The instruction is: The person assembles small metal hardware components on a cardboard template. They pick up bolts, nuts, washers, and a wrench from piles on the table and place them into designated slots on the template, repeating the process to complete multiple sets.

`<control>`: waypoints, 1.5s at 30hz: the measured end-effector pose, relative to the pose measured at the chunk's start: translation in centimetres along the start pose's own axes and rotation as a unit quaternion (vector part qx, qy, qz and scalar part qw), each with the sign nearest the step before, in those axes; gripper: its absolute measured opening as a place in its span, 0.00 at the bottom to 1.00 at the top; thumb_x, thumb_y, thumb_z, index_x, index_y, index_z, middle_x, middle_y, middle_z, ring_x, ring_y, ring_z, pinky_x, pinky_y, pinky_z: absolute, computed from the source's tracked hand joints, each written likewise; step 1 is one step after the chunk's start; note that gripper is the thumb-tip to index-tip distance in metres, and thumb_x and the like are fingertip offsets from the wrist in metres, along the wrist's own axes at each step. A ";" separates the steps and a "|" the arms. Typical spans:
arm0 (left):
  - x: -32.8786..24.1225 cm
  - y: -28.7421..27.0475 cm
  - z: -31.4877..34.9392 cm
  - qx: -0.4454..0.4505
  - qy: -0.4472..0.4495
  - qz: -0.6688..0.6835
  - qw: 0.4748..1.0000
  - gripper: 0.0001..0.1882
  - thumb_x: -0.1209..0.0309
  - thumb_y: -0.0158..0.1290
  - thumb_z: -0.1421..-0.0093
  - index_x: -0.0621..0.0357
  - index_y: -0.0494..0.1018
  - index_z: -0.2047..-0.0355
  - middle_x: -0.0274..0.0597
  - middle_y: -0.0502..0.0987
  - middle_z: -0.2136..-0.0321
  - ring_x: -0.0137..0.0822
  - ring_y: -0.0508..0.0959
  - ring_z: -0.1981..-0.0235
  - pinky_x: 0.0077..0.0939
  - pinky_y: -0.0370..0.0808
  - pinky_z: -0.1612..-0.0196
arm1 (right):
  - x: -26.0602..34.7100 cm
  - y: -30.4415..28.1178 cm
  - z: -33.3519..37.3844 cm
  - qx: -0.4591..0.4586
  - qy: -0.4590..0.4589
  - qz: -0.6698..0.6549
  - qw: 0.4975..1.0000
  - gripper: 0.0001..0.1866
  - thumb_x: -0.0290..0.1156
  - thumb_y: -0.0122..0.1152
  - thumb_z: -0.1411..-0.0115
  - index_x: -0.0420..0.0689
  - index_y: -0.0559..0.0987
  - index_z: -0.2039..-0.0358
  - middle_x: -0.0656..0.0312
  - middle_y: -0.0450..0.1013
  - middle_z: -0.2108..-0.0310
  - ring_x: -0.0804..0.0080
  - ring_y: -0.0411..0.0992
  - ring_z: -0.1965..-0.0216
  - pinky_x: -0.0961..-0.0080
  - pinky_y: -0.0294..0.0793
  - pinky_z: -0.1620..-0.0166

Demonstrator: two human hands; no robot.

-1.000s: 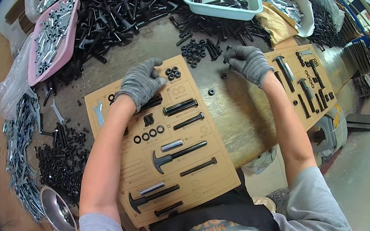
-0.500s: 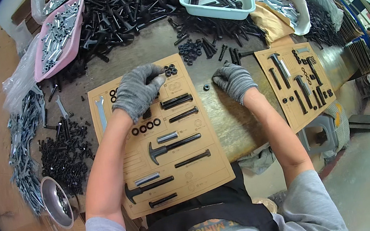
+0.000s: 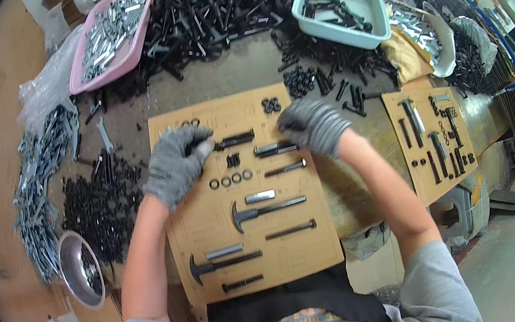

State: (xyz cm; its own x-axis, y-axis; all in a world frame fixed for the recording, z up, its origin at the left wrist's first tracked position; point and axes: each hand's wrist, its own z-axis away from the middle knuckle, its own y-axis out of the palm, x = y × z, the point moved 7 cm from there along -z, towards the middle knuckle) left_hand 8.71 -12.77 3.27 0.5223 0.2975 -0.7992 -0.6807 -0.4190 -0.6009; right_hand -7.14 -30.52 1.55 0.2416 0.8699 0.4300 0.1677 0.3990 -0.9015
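Note:
My left hand (image 3: 180, 163), in a grey knit glove, is curled over the left part of a brown cardboard sheet (image 3: 209, 199). Its thumb and forefinger are beside the left end of some black bolts (image 3: 237, 139); whether it grips anything is hidden. At the sheet's upper right edge is my gloved right hand (image 3: 316, 126), fingertips pressed together, their contents hidden. Black nuts (image 3: 271, 105) lie just beyond it, and a thick black bolt (image 3: 277, 149) below. Further down are washers (image 3: 231, 180), silver sleeves (image 3: 260, 196) and black T-handled pieces (image 3: 270, 208).
A second filled sheet (image 3: 423, 165) lies at right. Behind are a pink tray (image 3: 76, 88) of silver parts, a pale blue tray (image 3: 380, 39) of black bolts and a large black heap (image 3: 206, 7). Wrenches (image 3: 34, 196), small screws (image 3: 100, 209) and a metal bowl (image 3: 81, 270) are at left.
My left hand has drawn back left and down, uncovering black bolts. My right hand has moved left onto the sheet's edge; the loose nut beside it is no longer visible. The view has shifted.

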 end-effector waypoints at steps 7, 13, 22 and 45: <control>1.8 -4.0 4.6 -0.050 -0.023 0.028 0.998 0.11 0.72 0.58 0.45 0.63 0.76 0.61 0.37 0.78 0.69 0.28 0.76 0.67 0.23 0.74 0.61 | -3.6 -0.7 -1.8 -0.010 0.080 0.039 0.996 0.18 0.36 0.60 0.46 0.43 0.78 0.55 0.50 0.76 0.62 0.55 0.75 0.60 0.65 0.74 0.55; 4.7 -5.0 8.5 -0.108 -0.074 0.086 0.988 0.09 0.75 0.58 0.46 0.62 0.77 0.63 0.36 0.78 0.71 0.25 0.75 0.70 0.20 0.73 0.65 | -7.5 -0.8 -2.6 -0.045 0.172 0.050 0.983 0.14 0.38 0.60 0.47 0.47 0.80 0.61 0.51 0.77 0.63 0.54 0.75 0.61 0.63 0.74 0.57; 6.1 -6.3 11.5 -0.163 -0.114 0.159 0.967 0.08 0.76 0.56 0.43 0.61 0.76 0.62 0.30 0.74 0.73 0.21 0.71 0.76 0.15 0.70 0.72 | -6.1 0.0 -0.8 -0.030 0.120 0.199 0.972 0.09 0.33 0.57 0.47 0.47 0.77 0.64 0.53 0.74 0.65 0.52 0.74 0.62 0.59 0.73 0.60; -6.0 8.5 -4.1 -0.009 0.157 -0.306 0.939 0.14 0.59 0.58 0.48 0.48 0.81 0.63 0.42 0.69 0.45 0.45 0.60 0.38 0.37 0.54 0.35 | -1.3 0.0 1.4 0.001 0.119 0.039 0.992 0.15 0.44 0.61 0.46 0.49 0.82 0.63 0.54 0.75 0.65 0.57 0.74 0.63 0.65 0.73 0.58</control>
State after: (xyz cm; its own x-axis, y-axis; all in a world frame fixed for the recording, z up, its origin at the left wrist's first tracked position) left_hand 1.88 -21.61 3.00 0.9402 0.2218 -0.2584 -0.1964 -0.2668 -0.9435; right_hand -8.76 -31.24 0.95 0.4734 0.8048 0.3580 0.1370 0.3342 -0.9325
